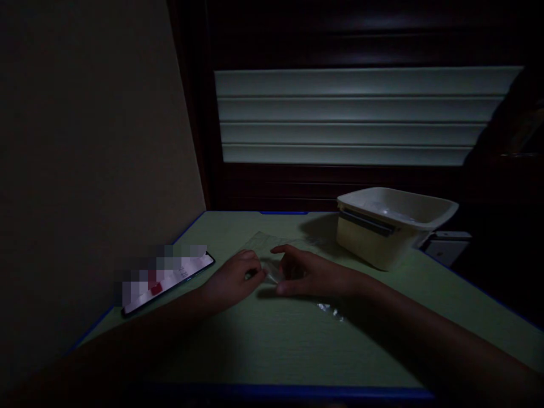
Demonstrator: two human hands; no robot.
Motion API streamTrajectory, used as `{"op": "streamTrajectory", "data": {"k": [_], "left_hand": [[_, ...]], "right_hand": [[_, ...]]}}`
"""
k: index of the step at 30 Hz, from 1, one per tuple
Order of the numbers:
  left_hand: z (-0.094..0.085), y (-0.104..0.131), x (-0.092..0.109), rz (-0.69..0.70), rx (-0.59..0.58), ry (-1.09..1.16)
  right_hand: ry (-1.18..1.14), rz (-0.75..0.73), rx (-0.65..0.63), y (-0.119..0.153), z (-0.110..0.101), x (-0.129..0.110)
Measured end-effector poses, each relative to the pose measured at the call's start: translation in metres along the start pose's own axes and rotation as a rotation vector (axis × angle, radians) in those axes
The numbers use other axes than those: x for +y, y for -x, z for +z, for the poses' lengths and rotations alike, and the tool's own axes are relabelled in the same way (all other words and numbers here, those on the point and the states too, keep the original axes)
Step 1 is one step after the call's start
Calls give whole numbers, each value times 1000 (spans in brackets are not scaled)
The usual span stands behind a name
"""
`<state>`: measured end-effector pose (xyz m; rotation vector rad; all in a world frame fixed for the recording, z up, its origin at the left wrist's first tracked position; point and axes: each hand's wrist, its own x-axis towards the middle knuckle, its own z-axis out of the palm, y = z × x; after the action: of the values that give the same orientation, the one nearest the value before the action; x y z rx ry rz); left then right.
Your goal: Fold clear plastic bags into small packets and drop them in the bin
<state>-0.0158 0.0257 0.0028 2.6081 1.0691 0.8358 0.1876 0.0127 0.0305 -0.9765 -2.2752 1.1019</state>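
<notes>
My left hand (238, 276) is closed, its thumb and fingertips pinching one side of a small clear plastic piece (273, 273). Facing it, my right hand (308, 273) grips the other side between thumb and curled fingers, with the index finger raised above. The plastic is thin and see-through; in this dim light I cannot tell whether it is a bag or a wrapper. Just behind my hands a clear plastic sheet (266, 240) lies flat on the table. Small shiny clear bits (331, 311) rest below my right wrist.
The pale green table (272, 351) has blue edging. A lit phone (170, 283) lies at the left by the wall. At the back right stands a cream plastic bin (365, 235) with a grey handle. Beyond the right edge is a white object (448, 249).
</notes>
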Motion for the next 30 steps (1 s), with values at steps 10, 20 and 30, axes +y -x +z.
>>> {"op": "streamTrajectory", "data": {"k": [10,20,30], "left_hand": [[1,1,-2,19,-2,-49],[-6,4,6,42,12,-260],[-10,5,4,227,-201,-388]], "right_hand": [[236,-26,258,-11,9,15],[382,-25,315,-11,15,21],[597,-129,248,-7,9,12]]}}
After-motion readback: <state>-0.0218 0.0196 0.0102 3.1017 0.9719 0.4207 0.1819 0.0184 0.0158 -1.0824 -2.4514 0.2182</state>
